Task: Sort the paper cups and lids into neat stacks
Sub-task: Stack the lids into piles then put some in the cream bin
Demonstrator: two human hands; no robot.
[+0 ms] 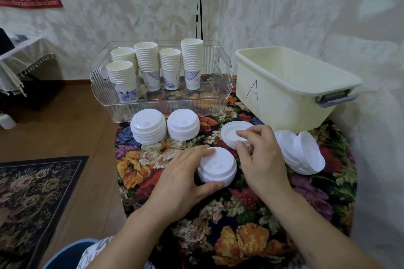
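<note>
My left hand [185, 172] grips a short stack of white lids [218, 168] at the middle of the floral table, thumb at the near side and fingers round the far left rim. My right hand [260, 155] pinches the near rim of an upturned lid pile [231, 132] just behind it. Two upright lid stacks stand further back, one on the left [148, 126] and one on the right [183, 124]. A toppled row of lids [301, 153] lies on its side to the right. Several stacks of paper cups [147, 65] stand inside a clear bin [166, 109].
A cream plastic tub [284, 98] marked "A" stands at the back right, with nothing visible inside. The round table's floral cloth [240, 236] is bare near me. A black pole [200, 0] rises behind the bin. Wood floor and a dark rug [32, 192] lie to the left.
</note>
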